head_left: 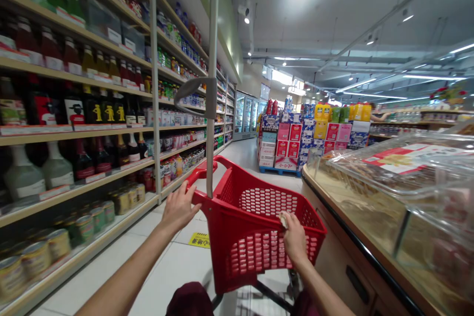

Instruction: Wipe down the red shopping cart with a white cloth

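A red plastic shopping cart (226,237) with perforated sides stands in front of me. My left hand (179,210) is closed around the end of its red handle (200,173). At the near side rim of the basket, my right hand (295,241) is closed on a small crumpled white cloth (283,220), which touches or almost touches the rim. Its fingertips are partly hidden. A thin metal pole (212,153) rises from the cart beside my left hand, with a grey loop-shaped clip (210,98) on it.
Shelves of bottles and cans (89,128) line the left. On the right runs a wooden display counter (333,242) with clear plastic covers (407,168). Stacked drink boxes (289,140) stand ahead, near glass-door fridges (246,113). A yellow floor sticker (199,240) lies beside the cart.
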`<control>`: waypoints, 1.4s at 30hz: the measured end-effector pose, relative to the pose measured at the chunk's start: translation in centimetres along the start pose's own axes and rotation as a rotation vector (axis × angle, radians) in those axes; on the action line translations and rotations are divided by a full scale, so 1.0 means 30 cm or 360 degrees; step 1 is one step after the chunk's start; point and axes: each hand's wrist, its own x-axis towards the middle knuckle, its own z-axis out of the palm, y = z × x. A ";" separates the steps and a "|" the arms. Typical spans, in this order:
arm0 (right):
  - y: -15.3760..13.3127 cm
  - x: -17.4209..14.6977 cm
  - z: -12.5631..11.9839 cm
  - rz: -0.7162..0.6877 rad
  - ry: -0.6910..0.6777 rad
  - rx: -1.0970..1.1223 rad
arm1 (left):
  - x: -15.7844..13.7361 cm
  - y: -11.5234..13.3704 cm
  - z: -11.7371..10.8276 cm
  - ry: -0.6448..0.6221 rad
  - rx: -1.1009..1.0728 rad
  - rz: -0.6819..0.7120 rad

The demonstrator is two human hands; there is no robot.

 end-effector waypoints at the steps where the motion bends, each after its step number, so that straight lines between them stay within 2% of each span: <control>1: -0.060 0.013 0.015 -0.0009 -0.0028 0.0069 | -0.003 0.021 -0.006 0.0006 0.0037 -0.0011; 7: -0.478 0.038 0.098 -0.0200 -0.0118 0.0584 | -0.051 0.131 -0.037 0.0071 0.0146 -0.0036; 10: -0.607 0.022 0.088 -0.0366 -0.0155 0.0772 | -0.076 0.143 -0.060 0.0106 0.0142 0.0017; 12: -0.643 0.020 0.050 -0.0440 -0.0138 0.0844 | -0.088 0.146 -0.083 0.0091 0.0144 0.0065; 15: -0.667 0.076 -0.055 -0.0517 -0.0011 0.0873 | -0.101 0.159 -0.121 0.0046 0.0125 0.0153; 18: -0.719 0.219 -0.189 -0.0731 0.0214 0.0853 | -0.116 0.178 -0.148 0.0065 0.0103 0.0262; 21: -0.785 0.396 -0.294 -0.1093 0.0367 0.0615 | -0.129 0.196 -0.168 0.0068 0.0082 0.0331; 23: -0.795 0.472 -0.325 -0.1334 0.0313 0.0400 | -0.130 0.209 -0.182 0.0017 0.0061 0.0343; 25: -0.761 0.478 -0.327 -0.1558 0.0145 0.0217 | -0.128 0.222 -0.197 -0.0041 0.0047 0.0352; 27: -0.695 0.418 -0.311 -0.1749 -0.0061 0.0066 | -0.127 0.234 -0.208 -0.0077 0.0045 0.0361; 30: -0.598 0.295 -0.281 -0.1868 -0.0264 -0.0119 | -0.128 0.241 -0.214 -0.0041 0.0006 0.0395; 33: -0.576 0.271 -0.277 -0.1832 -0.0233 -0.0188 | -0.122 0.232 -0.210 0.0066 -0.0086 0.0515; 36: -0.599 0.331 -0.293 -0.1609 -0.0028 -0.0157 | -0.104 0.221 -0.194 0.0135 -0.0196 0.0609; 38: -0.593 0.336 -0.290 -0.1466 0.0058 -0.0101 | -0.091 0.221 -0.173 0.0074 -0.0300 0.0588; 42: -0.507 0.188 -0.238 -0.1424 -0.0010 0.0094 | -0.075 0.238 -0.122 -0.0001 -0.0473 0.0572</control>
